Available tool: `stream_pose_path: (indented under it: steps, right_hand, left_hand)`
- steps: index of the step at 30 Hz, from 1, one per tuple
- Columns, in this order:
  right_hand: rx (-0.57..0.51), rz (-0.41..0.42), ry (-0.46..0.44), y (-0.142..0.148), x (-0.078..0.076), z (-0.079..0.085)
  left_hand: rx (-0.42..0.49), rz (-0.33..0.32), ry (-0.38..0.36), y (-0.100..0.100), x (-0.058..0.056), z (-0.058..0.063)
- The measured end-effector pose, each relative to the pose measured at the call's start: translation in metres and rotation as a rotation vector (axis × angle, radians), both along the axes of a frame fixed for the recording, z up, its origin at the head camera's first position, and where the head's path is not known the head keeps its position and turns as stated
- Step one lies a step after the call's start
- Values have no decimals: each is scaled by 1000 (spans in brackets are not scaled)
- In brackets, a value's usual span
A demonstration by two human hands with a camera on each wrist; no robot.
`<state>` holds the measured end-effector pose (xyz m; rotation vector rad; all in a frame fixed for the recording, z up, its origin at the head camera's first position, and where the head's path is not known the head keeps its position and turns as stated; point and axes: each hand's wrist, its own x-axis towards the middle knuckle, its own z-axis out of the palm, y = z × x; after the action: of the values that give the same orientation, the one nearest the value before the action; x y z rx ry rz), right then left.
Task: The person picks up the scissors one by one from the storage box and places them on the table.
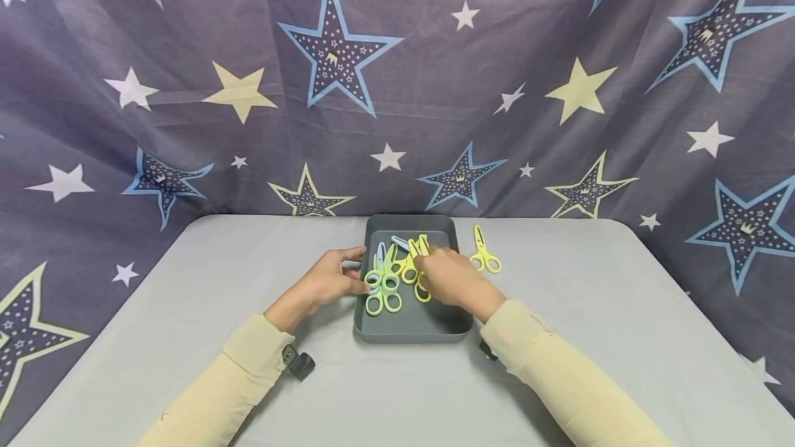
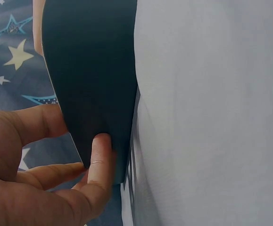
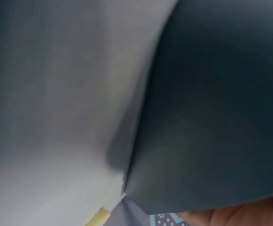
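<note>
A dark grey tray (image 1: pixel 415 338) holds several small plastic scissors. My left hand (image 1: pixel 329 276) grips its left wall; in the left wrist view one finger (image 2: pixel 102 155) lies against the outer side while others reach over the rim. Light green scissors (image 1: pixel 390 281) and blue-bladed scissors (image 1: pixel 380 252) overlap inside, near that hand. My right hand (image 1: pixel 450 274) is over the tray, its curled fingers holding yellow scissors (image 1: pixel 423 290) beside another yellow pair (image 1: pixel 409 269). The right fingertips are partly hidden. In the right wrist view the tray wall covers most of that hand.
One more pair of yellow scissors (image 1: pixel 484 254) lies on the pale cloth-covered table (image 1: pixel 559 281), just right of the tray. Behind the table's far edge hangs a dark curtain (image 1: pixel 410 123) with a star pattern.
</note>
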<state>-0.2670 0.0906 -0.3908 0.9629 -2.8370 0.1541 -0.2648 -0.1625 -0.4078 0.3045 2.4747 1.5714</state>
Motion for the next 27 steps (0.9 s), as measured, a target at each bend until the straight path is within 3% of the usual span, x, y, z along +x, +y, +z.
stream_pose_path:
  steps: [11,23,27]
  right_hand:
    - [-73,-83,-23,-7,-1,0]
    - [-48,-101,-11,-8,1,0]
    - [-69,-67,-21,-9,3,1]
  left_hand:
    - [3,1,-3,0,1,0]
    - [0,-6,2,0,0,0]
    - [1,-8,7,0,0,0]
